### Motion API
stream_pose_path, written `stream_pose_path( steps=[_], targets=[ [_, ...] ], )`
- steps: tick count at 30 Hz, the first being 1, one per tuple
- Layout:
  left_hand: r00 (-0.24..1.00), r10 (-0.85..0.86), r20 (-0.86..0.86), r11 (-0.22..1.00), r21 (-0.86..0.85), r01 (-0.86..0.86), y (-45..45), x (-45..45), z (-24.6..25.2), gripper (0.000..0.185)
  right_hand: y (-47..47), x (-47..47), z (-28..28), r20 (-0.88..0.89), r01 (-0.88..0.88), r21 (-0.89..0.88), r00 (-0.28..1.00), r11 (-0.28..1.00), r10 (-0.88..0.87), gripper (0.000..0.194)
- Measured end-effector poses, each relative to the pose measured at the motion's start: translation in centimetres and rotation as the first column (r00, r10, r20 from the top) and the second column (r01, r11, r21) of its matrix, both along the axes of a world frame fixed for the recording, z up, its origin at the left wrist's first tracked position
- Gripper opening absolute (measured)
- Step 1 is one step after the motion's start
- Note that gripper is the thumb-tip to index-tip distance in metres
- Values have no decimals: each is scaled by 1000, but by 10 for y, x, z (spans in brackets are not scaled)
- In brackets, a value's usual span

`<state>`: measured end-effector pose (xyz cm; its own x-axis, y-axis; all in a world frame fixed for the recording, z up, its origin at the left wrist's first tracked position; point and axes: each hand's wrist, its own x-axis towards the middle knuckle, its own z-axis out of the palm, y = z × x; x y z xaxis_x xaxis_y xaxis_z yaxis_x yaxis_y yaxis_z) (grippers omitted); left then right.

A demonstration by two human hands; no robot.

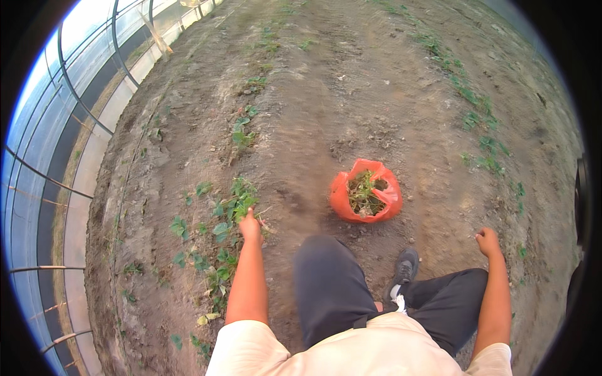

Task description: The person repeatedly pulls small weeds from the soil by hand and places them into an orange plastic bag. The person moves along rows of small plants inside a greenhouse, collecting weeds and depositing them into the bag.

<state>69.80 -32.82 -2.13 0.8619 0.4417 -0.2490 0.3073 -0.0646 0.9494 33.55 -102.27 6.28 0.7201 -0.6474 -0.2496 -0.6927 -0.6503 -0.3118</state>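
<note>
My left hand is closed around a leafy green plant in the planted row on the left. Thin pale stems stick out at its right side; the fingers hide where they are gripped. Over the bare soil beyond my bent knee, my right hand is curled with nothing visible in it. An open red plastic bag stands on the ground in front of me, between the two hands. Pulled green and dry plant matter fills much of it.
Low green plants run in another row along the right. On the left, a greenhouse wall of clear film with curved metal hoops borders the soil. My dark shoe rests just behind the bag.
</note>
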Motion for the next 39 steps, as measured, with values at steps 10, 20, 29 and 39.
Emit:
stream_pose_path(
  steps=[10, 20, 29, 39],
  targets=[
    [835, -478, -272, 276, 856, 437, 3, -31, 32, 27, -2, 0, -4, 0, -30, -16, 1000, 999, 30, 18],
    [882, -116, -457, 376, 801, 465, 18, 24, 26, 26, -9, -3, -12, -14, -6, -29, 1000, 1000, 5, 19],
    [894, -138, -425, 214, 869, 446, 3, 18, 32, 31, -3, 4, -8, -29, 8, -47, 1000, 999, -10, 19],
    [871, -70, -486, 438, 769, 465, -3, 42, 42, 48, 1, 9, -4, -69, -27, -43, 997, 999, 24, 20]
  ],
)
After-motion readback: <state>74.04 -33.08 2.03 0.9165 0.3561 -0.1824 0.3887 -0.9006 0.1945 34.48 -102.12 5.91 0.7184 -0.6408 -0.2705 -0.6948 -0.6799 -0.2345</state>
